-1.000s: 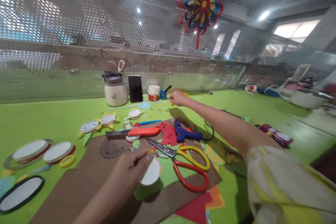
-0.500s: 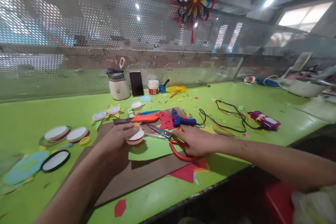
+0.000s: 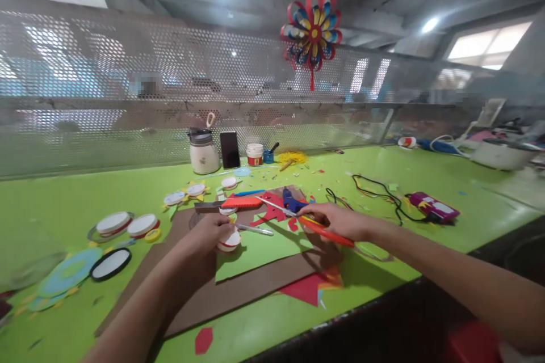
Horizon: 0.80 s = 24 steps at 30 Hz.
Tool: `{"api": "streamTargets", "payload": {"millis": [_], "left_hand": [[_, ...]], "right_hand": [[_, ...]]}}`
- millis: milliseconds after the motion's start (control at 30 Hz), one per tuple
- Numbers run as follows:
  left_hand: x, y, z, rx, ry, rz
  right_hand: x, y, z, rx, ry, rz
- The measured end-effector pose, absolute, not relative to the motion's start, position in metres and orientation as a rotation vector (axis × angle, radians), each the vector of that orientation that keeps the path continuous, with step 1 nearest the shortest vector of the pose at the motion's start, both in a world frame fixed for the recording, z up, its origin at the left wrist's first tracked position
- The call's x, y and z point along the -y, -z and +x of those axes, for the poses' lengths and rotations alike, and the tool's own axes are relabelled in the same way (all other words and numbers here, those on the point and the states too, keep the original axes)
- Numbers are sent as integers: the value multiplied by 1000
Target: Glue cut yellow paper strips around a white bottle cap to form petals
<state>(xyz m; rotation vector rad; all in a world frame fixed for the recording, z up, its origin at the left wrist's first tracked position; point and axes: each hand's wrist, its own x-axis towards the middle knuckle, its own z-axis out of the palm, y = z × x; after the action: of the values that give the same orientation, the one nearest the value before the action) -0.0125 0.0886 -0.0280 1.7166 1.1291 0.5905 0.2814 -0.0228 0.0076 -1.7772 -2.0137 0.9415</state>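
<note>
My left hand (image 3: pixel 212 236) is closed on a round white disc with a red rim (image 3: pixel 230 241), over the left end of a green paper sheet (image 3: pixel 264 255). Red-handled scissors (image 3: pixel 326 232) are in the grip of my right hand (image 3: pixel 336 220), their blades pointing left above red paper scraps. A silver pen (image 3: pixel 255 229) lies on the green paper between both hands. Just beyond are an orange utility knife (image 3: pixel 242 203), a blue pen (image 3: pixel 249 193) and a blue glue gun (image 3: pixel 293 202), partly hidden behind the right hand. Brown cardboard (image 3: pixel 204 313) lies under the paper.
At left sit white discs (image 3: pixel 114 223), a black-rimmed oval (image 3: pixel 110 264) and blue paper rings (image 3: pixel 70 275). A kettle (image 3: pixel 205 153), phone (image 3: pixel 230 150) and small tubs (image 3: pixel 254 154) stand along the mesh screen. A cord runs to a purple packet (image 3: pixel 434 207) at right.
My right hand has raised the scissors off the green paper and turned them. The left hand stays on the disc. The whole view has tilted upward.
</note>
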Motion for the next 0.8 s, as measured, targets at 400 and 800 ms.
{"api": "streamTargets", "payload": {"millis": [400, 800], "left_hand": [[-95, 40, -13, -1243, -561, 1936], [-95, 49, -13, -1217, -555, 1971]], "right_hand": [[-118, -13, 235, 1209, -1663, -1379], [-206, 8, 199, 1208, -1850, -1487]]}}
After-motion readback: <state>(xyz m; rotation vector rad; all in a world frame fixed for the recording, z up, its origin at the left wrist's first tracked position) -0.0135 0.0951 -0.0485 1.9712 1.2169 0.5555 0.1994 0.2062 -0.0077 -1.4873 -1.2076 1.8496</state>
